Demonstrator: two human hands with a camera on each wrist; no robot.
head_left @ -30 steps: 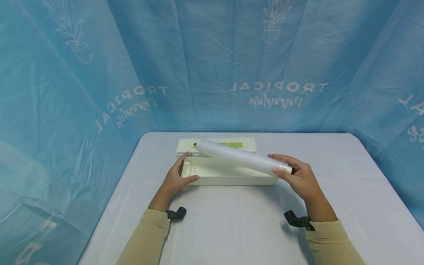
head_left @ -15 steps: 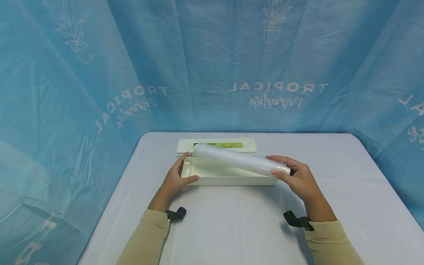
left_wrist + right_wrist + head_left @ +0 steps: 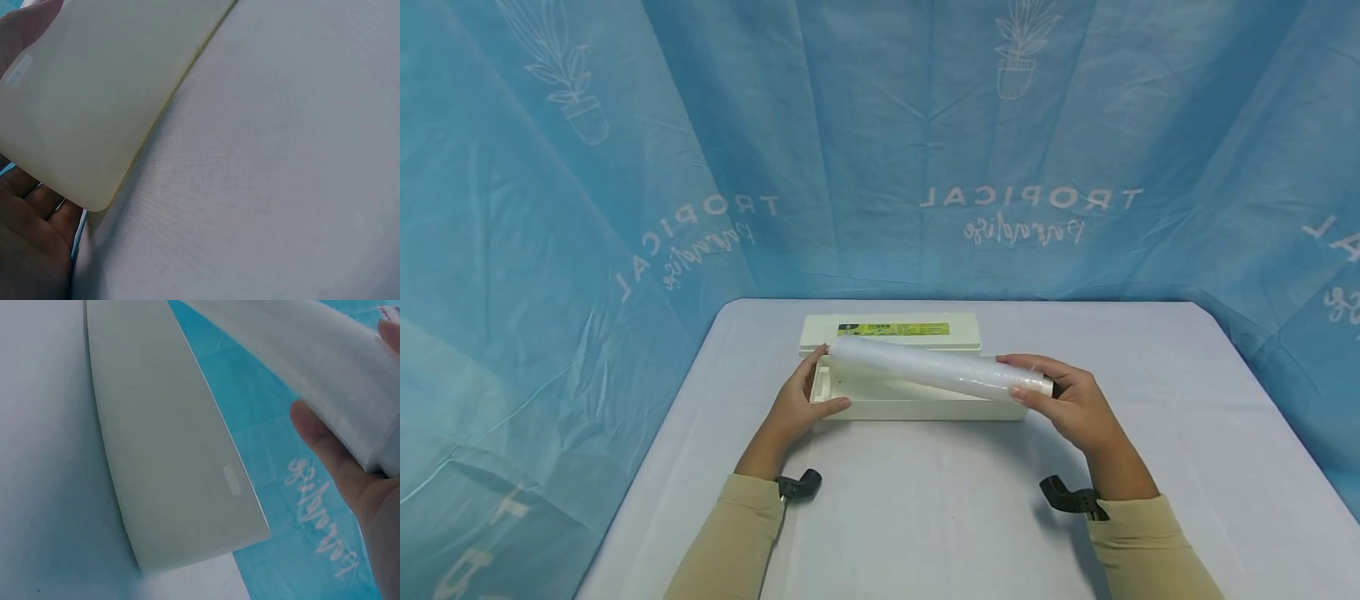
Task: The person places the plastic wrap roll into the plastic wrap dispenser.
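Note:
My right hand (image 3: 1063,400) grips one end of a roll of plastic wrap (image 3: 936,367), white and glossy, thumb in front and fingers behind. The roll slants over an off-white open box (image 3: 917,410), its far end lying near the box's left end. In the right wrist view the roll (image 3: 319,362) shows above the box's rim, with the thumb (image 3: 325,440) along its side. My left hand (image 3: 801,400) holds the box's left end, thumb on the front wall and fingers behind. The left wrist view shows the box's front wall (image 3: 119,94) between thumb and fingers.
Behind the box lies its off-white lid (image 3: 891,342) with a yellow-green label (image 3: 892,329). Both stand on a white-covered table (image 3: 925,508). Blue printed curtains (image 3: 880,150) hang behind and at the sides.
The roll has shifted left and its left end has come down toward the box, uncovering more of the lid's label. My right hand has moved slightly left; the left hand stays still.

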